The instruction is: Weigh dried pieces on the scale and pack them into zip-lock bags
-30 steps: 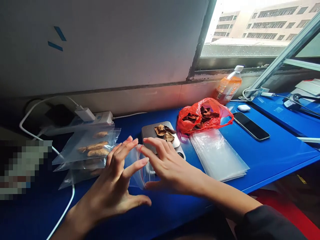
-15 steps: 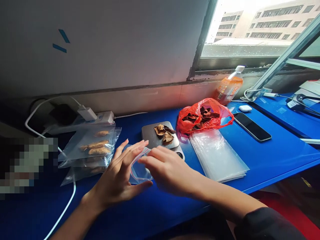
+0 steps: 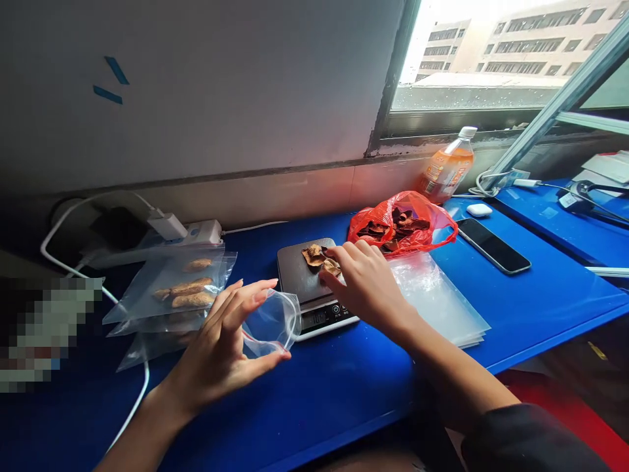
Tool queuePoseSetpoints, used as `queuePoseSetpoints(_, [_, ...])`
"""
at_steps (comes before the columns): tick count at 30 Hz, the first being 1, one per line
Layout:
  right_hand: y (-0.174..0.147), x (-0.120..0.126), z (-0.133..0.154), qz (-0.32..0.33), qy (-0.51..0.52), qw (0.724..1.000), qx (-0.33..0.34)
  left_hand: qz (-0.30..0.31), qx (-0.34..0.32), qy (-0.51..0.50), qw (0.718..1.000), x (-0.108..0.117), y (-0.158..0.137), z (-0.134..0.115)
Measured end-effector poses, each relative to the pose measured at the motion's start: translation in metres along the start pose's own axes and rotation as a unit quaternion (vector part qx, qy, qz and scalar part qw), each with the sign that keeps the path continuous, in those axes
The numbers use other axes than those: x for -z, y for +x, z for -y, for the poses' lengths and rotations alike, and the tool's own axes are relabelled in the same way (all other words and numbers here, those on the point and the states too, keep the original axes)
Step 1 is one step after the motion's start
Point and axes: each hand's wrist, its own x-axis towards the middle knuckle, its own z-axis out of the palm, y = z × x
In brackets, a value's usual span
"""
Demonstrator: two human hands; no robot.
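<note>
My left hand (image 3: 233,334) is curved round a clear zip bag (image 3: 275,324), keeping its mouth spread between fingers and thumb. To the right, my right hand (image 3: 366,282) reaches over the kitchen scale (image 3: 295,269). Its thumb and forefinger are apart on either side of a brown dried piece (image 3: 332,266). Another curled dried piece (image 3: 312,256) lies on the metal plate just left of these fingertips. Part of the scale's front and the rest of the pieces are hidden behind my right hand. The scale's display is lit too faintly to read.
Filled zip bags (image 3: 162,278) are stacked at left beside a power strip (image 3: 204,231) and white cable. Behind my right hand stand a red plastic bag (image 3: 437,229) of dried pieces and a drink bottle (image 3: 449,167). Flat clear bags (image 3: 442,301) and a phone (image 3: 494,246) lie at right.
My right hand has left the zip bag's mouth and moved right and up to the dried pieces on the scale. My left hand still holds the bag, its mouth now wider.
</note>
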Motion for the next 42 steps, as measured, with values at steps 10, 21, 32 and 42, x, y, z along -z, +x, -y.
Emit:
queuePoseSetpoints(10, [-0.002,-0.009,0.005,0.086,-0.021,0.996,-0.014,0.0,-0.002,-0.006,1.0,-0.006,0.0,-0.003])
queuePoseSetpoints(21, [-0.007,0.01,0.035,0.058,0.3,0.926,0.223,-0.031,-0.034,0.009,0.999,-0.013,-0.003,0.002])
queuePoseSetpoints(32, [0.067,-0.041,-0.033,0.107,0.141,0.982,0.064,-0.056,-0.024,0.005,0.998,-0.01,-0.002,0.001])
queuePoseSetpoints(42, [0.069,-0.038,-0.035,0.043,0.32,0.942,0.089,-0.05,-0.018,0.007,0.999,-0.008,-0.004,0.002])
